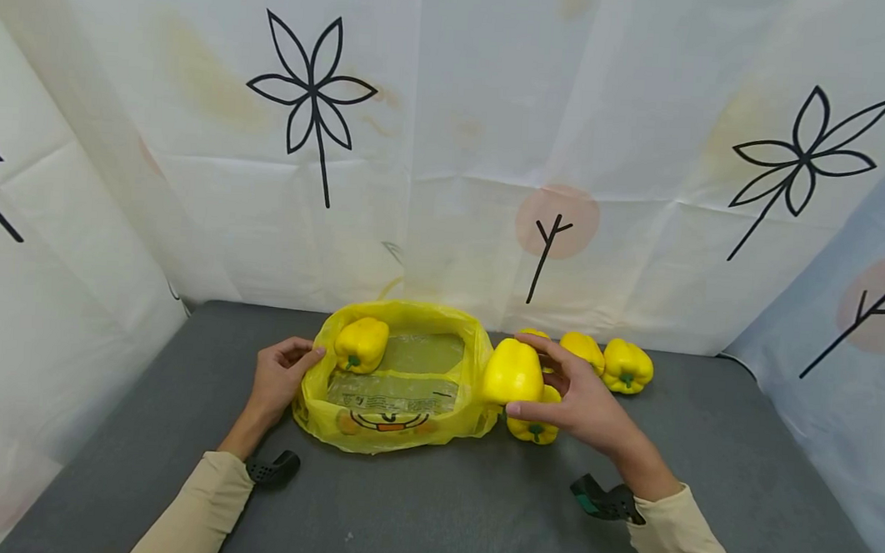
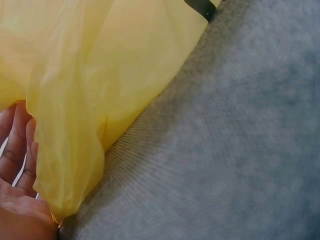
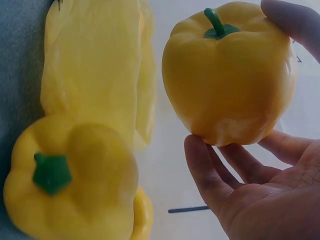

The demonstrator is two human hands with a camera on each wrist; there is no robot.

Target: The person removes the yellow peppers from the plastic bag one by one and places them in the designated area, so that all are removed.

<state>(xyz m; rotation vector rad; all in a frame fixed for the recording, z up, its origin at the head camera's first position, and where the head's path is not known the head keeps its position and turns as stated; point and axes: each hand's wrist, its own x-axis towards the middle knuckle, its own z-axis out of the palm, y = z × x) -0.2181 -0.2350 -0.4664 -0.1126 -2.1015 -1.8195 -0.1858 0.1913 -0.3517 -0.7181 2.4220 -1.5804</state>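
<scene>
A yellow plastic bag (image 1: 445,429) with a printed face stands with its mouth wide on the table. My left hand (image 1: 275,380) pinches the bag's left rim between thumb and fingers; the left wrist view shows the yellow film hiding part of those fingers. Inside the bag, at its left, lies one yellow bell pepper (image 1: 362,344). My right hand (image 1: 589,401) grips another yellow bell pepper (image 3: 227,75) between thumb and fingertips, raised beside the bag's right rim. Its green stem shows in the right wrist view. Just below it, a bell pepper (image 1: 535,432) rests against the bag's right side.
Farther right on the grey table (image 1: 430,510), near the back cloth, sit a bell pepper (image 1: 628,367) and its neighbouring bell pepper (image 1: 580,347). One more bell pepper (image 1: 533,332) is mostly hidden behind my right hand. White patterned cloth (image 1: 449,143) walls the back and sides.
</scene>
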